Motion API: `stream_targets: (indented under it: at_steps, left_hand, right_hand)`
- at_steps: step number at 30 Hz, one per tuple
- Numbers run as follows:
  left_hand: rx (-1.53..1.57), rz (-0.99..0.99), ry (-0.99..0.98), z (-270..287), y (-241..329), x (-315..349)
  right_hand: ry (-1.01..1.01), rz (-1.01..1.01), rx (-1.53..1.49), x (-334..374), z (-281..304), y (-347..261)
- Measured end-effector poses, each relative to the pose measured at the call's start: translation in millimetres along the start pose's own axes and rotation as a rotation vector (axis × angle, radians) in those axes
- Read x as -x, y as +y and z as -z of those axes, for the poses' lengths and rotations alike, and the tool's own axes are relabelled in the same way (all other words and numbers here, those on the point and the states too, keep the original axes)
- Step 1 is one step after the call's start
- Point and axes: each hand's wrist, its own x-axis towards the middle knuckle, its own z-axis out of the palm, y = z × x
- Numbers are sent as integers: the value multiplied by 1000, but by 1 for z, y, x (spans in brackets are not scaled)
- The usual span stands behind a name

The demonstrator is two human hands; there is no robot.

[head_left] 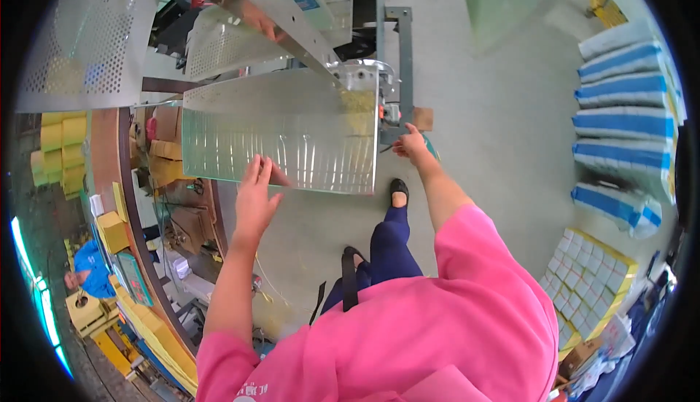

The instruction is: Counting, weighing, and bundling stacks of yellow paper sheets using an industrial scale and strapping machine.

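A see-through panel (292,129) with a row of slots lies in front of me as part of a machine. My left hand (254,196) rests its stretched fingertips on the panel's near edge, with the thumb apart and nothing held. Beyond the panel's right end, my right hand (413,145) hovers with its index finger extended and the other fingers partly curled. It is nearest to a small switch box (391,114) with a red part, fixed on the machine's grey frame (405,52). I cannot tell whether the finger touches anything there.
A shiny metal bar (281,26) slants over the panel, and perforated plates (80,45) stand at left. Blue-and-white wrapped bundles (627,121) are stacked at right, above a pallet of white packs (587,282). A person in blue (93,267) is at far left, beside yellow stacks (64,147).
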Motion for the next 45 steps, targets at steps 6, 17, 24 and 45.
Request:
stream_targets:
  at_steps: [6,17,24,45]
  left_hand:
    - [62,30,-47,13,5,-7]
    - [46,50,-19,16,2,4]
    - [50,58,56,8,1,10]
    - [633,202,233,-108,-53,255]
  right_hand:
    - [-84,-53,-88,-55,-7,-8]
    - [-178,70,-141,-98,-24,3]
    - [-410,76,-343,-89,-17,13]
    - [-927,645,2166,76,-26,173]
